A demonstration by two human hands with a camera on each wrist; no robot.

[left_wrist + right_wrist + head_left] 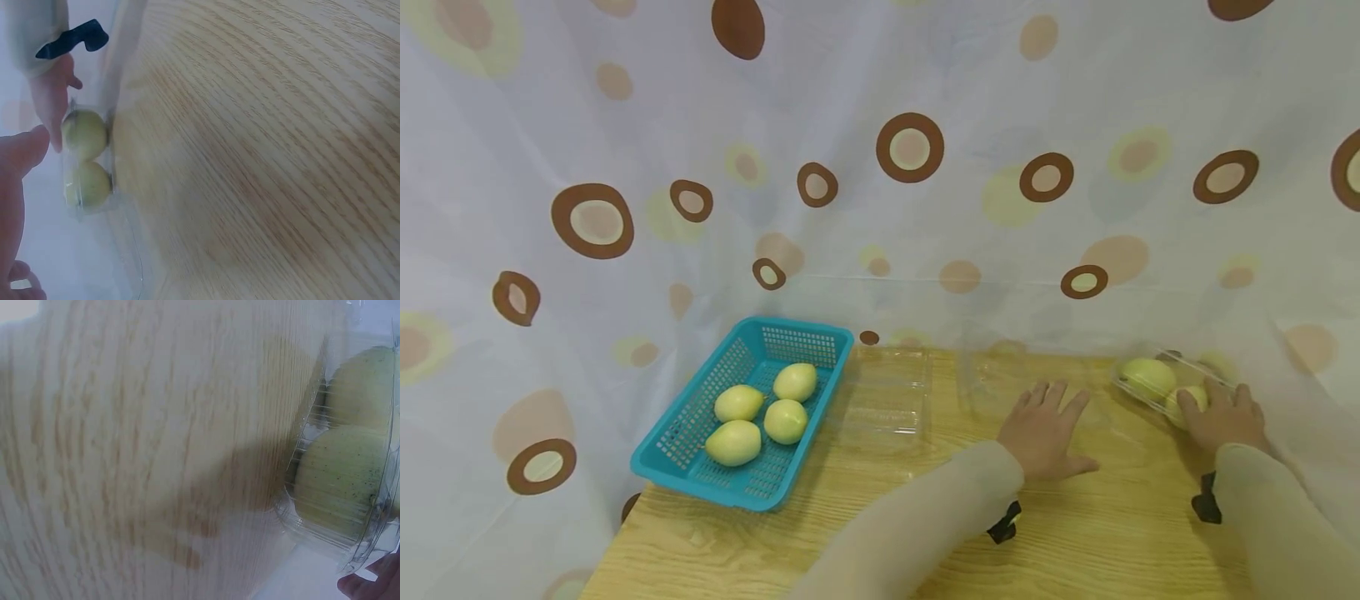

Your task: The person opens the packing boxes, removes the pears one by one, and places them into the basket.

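Well to the right of the blue basket, a clear plastic box is sitting, its thin ribbed walls gleaming over rounded, pale yellow-green fruits with small dark specks. The right hand is resting at the box's end farthest from the basket, its fingers touching the plastic; whether they are pinching it, I cannot tell. The left hand is hovering between basket and box, fingers spread wide. The right hand is hiding part of the box, and the right wrist view is cutting off both. Just beside the basket, a clear tray is blending into the wooden table, its edges hard to make out.
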